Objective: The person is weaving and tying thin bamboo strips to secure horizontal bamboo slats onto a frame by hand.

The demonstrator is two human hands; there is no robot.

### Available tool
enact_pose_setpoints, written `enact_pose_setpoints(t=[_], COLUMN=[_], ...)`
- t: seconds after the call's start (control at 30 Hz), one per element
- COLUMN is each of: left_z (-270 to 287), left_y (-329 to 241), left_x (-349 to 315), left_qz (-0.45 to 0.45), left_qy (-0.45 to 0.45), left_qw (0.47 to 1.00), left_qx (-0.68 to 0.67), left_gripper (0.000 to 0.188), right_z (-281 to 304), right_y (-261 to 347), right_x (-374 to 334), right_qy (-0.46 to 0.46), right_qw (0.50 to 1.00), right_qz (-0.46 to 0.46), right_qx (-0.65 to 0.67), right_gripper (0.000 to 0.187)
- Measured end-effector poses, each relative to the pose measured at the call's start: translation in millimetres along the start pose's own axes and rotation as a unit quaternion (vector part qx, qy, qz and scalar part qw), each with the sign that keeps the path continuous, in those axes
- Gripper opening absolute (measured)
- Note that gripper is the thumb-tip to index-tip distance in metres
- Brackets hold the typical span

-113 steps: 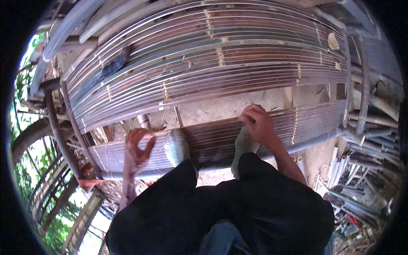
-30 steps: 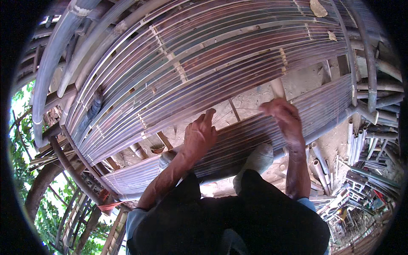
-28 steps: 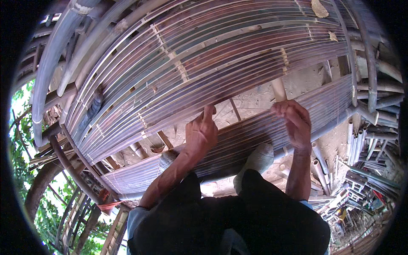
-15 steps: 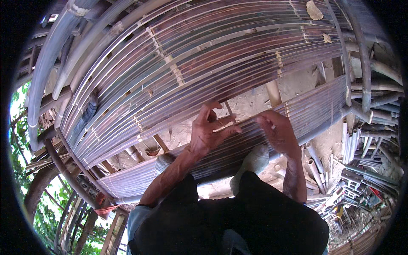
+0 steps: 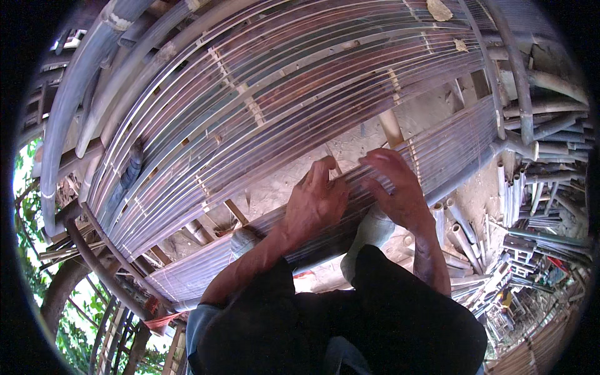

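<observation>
Over a lower panel of thin, closely set slats (image 5: 459, 134), both my hands work at its upper edge, near the middle. My left hand (image 5: 317, 201) is closed, its knuckles up, resting at the slats; what its fingers hold, if anything, is hidden. A narrow stick (image 5: 334, 159) sticks up just beyond its fingertips. Close on the right, my right hand (image 5: 403, 195) is raised with thumb and fingers curved and apart, and nothing shows between them. Past the hands spreads a larger panel of long, spaced slats (image 5: 275, 106), crossed by pale bound ties (image 5: 240, 87).
Thick bamboo poles (image 5: 78, 106) frame the far left. Cut bamboo tubes (image 5: 465, 240) and stacked poles (image 5: 559, 169) lie at the right. Two dry leaves (image 5: 439, 10) rest on the upper slats. A red cord (image 5: 162, 322) wraps the lower left corner. My feet (image 5: 369, 234) are beneath the hands.
My left hand has turned over and closed from a spread pinch, shifting slightly right and down. My right hand has tilted, its thumb and fingers parting more. The view has swung slightly.
</observation>
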State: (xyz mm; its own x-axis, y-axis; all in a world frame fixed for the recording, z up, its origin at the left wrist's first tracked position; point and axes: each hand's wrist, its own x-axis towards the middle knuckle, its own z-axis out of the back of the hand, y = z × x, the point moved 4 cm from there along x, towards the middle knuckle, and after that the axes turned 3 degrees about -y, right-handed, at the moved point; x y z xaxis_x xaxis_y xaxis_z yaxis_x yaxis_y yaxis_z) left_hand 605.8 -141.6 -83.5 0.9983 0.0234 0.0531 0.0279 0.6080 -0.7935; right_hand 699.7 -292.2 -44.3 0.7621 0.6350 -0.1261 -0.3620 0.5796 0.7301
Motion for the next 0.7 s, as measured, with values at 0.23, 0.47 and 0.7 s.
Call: enact_pose_setpoints(t=[0.23, 0.47, 0.7], left_z=[14, -27, 2], left_y=[-80, -127, -25], left_x=[-31, -85, -19], left_qz=[-0.25, -0.346, -0.064], left_qy=[-0.009, 0.216, -0.001], left_qw=[0.966, 0.909, 0.979], left_qx=[0.062, -0.082, -0.194], left_gripper=[0.015, 0.022, 0.032], right_z=[4, 2, 68], right_y=[-18, 8, -1], right_x=[-88, -145, -247], right_qy=[0.102, -0.04, -0.256], right_qw=[0.939, 0.788, 0.699], right_qz=[-0.272, -0.44, -0.437], right_qx=[0.182, 0.428, 0.505], right_gripper=[0.014, 0.014, 0.014])
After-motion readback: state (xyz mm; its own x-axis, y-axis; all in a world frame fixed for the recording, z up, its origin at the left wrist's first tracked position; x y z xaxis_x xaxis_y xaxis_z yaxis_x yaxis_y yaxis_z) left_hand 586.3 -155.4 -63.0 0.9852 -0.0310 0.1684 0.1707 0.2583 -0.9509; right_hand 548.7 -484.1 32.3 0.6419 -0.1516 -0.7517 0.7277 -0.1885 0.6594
